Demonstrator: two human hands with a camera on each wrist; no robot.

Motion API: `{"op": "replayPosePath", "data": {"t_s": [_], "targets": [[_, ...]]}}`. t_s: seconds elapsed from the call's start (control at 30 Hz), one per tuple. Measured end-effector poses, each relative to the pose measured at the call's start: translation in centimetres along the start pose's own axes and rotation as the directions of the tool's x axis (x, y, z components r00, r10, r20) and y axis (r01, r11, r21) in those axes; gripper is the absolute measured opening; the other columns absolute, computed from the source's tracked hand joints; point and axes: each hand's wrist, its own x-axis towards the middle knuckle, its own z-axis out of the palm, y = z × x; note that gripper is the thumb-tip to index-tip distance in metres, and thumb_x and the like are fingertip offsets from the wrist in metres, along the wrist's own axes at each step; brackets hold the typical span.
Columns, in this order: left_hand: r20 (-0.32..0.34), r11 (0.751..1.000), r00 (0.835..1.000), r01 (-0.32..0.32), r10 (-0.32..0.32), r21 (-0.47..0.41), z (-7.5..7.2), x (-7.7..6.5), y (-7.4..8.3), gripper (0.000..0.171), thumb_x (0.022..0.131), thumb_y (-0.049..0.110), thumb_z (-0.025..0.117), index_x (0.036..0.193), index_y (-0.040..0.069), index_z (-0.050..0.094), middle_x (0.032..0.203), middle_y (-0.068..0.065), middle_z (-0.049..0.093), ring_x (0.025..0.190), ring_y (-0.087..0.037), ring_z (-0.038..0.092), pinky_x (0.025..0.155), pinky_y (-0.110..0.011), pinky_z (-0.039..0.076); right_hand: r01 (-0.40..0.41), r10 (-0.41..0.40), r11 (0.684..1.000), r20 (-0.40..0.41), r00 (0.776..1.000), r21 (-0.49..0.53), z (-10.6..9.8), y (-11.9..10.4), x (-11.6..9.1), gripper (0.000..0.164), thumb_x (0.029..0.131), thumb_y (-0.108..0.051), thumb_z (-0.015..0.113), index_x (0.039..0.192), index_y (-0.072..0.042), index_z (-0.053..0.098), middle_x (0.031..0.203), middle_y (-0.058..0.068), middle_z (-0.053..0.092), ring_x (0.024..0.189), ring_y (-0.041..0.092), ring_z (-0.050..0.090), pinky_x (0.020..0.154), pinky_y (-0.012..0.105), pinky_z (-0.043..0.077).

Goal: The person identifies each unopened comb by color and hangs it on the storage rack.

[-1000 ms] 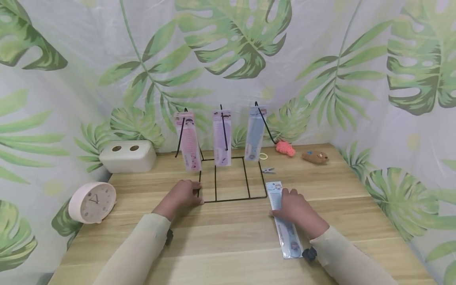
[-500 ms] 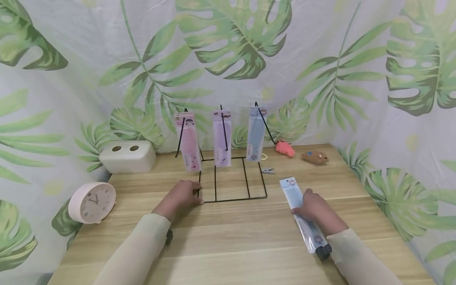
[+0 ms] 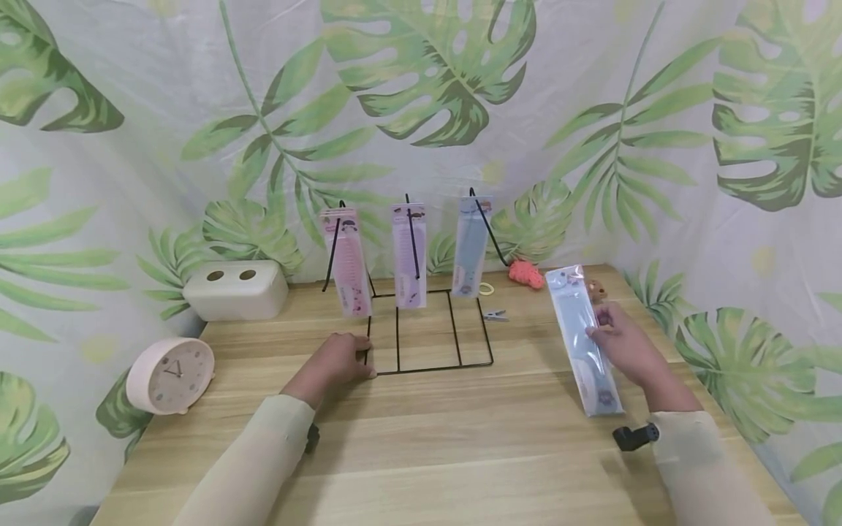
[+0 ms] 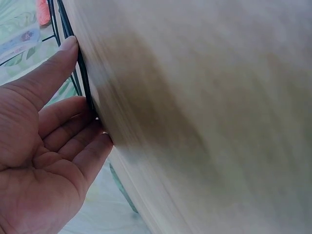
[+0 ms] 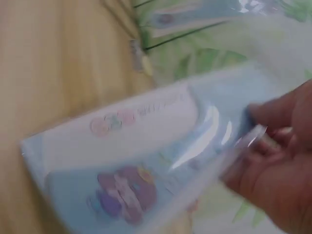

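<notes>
My right hand (image 3: 628,347) pinches a light-blue packaged comb (image 3: 582,340) by its right edge, between thumb and fingers. The pack is raised off the table with its top tilted left; in the right wrist view its printed lower end is close and blurred. My left hand (image 3: 337,365) holds the near left corner of a black wire display rack (image 3: 430,369), thumb and bent fingertips against the base wire (image 4: 84,73). From the rack's hooks hang pink packaged combs (image 3: 349,267), a purple packaged comb (image 3: 409,256) and a blue packaged comb (image 3: 471,248).
Right of the rack lie a grey clip (image 3: 496,315), a yellow ring (image 3: 486,288) and a coral-coloured lump (image 3: 526,274). A brown item (image 3: 597,291) is partly hidden behind the held pack. At left stand a white box (image 3: 235,290) and a pink clock (image 3: 171,374).
My right hand has lifted the blue packaged comb off the table and moved it right and up, turning it more upright. My left hand stays at the rack's corner.
</notes>
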Motion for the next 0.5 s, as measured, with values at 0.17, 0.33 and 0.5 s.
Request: {"op": "replayPosePath", "data": {"t_s": [0.17, 0.33, 0.5], "targets": [[0.000, 1.000, 1.000, -0.003, 0.003, 0.000, -0.1, 0.0, 0.0, 0.065, 0.089, 0.027, 0.093, 0.146, 0.006, 0.069, 0.153, -0.021, 0.065, 0.144, -0.046, 0.057, 0.124, -0.061, 0.044, 0.045, -0.041, 0.974, -0.023, 0.999, 0.220, -1.2, -0.5, 0.1, 0.028, 0.115, -0.013, 0.050, 0.137, 0.001, 0.038, 0.143, 0.023, 0.049, 0.139, 0.041, 0.055, 0.091, 0.026, 0.062], [0.010, 1.000, 1.000, 0.002, -0.002, 0.001, -0.1, 0.0, 0.0, 0.065, 0.089, 0.028, 0.093, 0.146, 0.007, 0.069, 0.154, -0.020, 0.064, 0.145, -0.046, 0.056, 0.125, -0.062, 0.044, 0.081, -0.066, 0.939, -0.053, 0.996, 0.334, -1.2, -1.1, -0.1, 0.025, 0.115, -0.014, 0.055, 0.135, -0.007, 0.042, 0.148, 0.014, 0.052, 0.132, 0.020, 0.060, 0.093, 0.021, 0.062], [0.016, 1.000, 1.000, 0.007, -0.008, 0.005, -0.2, 0.0, 0.0, 0.066, 0.090, 0.028, 0.092, 0.147, 0.007, 0.069, 0.155, -0.021, 0.063, 0.147, -0.047, 0.054, 0.125, -0.062, 0.043, 0.177, -0.192, 0.800, -0.034, 0.981, 0.573, -0.2, -2.2, -0.5, 0.023, 0.112, -0.003, 0.056, 0.129, -0.014, 0.047, 0.136, -0.006, 0.061, 0.119, 0.004, 0.067, 0.094, 0.023, 0.063]]}}
